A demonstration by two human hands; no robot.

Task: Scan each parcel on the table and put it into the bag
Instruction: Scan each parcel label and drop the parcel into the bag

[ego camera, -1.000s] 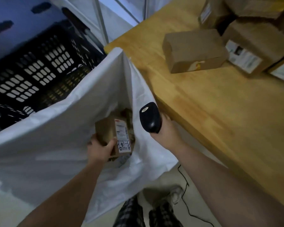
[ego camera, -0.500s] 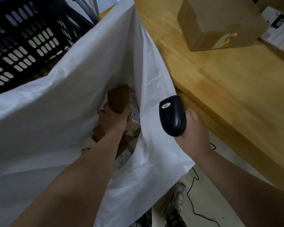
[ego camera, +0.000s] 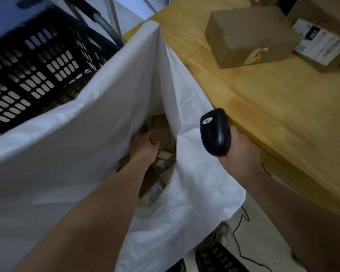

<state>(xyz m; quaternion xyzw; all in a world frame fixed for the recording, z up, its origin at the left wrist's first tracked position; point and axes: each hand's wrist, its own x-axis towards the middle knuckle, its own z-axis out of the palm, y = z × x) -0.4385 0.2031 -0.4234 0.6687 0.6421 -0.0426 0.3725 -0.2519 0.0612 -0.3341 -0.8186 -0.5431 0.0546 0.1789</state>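
left hand (ego camera: 145, 146) in bag (ego camera: 106, 114), grip on parcel (ego camera: 161, 132) | right hand (ego camera: 241, 154) grip clamped on scanner (ego camera: 215, 132) | far-right bench (ego camera: 283, 107) parcels: stiff, likely light, take by side faces

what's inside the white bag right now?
The left hand reaches into the white bag among several cardboard parcels, some labelled. The bag's walls hide the bottom and the full count.

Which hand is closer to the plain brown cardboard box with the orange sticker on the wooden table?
Right. The right hand, gripping the black scanner, sits at the table's near edge below the box; the left hand is farther away, down inside the white bag.
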